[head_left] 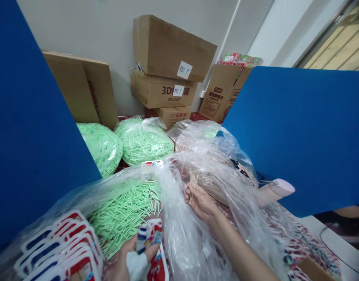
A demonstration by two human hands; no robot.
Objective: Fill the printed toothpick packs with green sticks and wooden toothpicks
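Note:
My left hand [129, 249], with a white covering on part of it, is closed round a printed packet [154, 231] in red, white and blue. A red and white printed piece [159, 265] shows just below it. My right hand [202, 203] grips a small bundle of thin wooden sticks [193, 187], upright between thumb and fingers. Around that hand lies a clear plastic bag [226, 175] holding many pale brown sticks. Bright green sticks [123, 214] lie in an opened clear bag beside my left hand. Several printed red, white and blue pouches [62, 246] overlap at lower left.
Blue panels [30, 136] stand on both sides. Behind are tied bags of green sticks [144, 142] and stacked cardboard boxes [170, 50]. To the right, a pink-white cup-like object [280, 188] stands near many small wrapped pieces [308, 246]. Loose plastic film [182, 234] runs between my arms.

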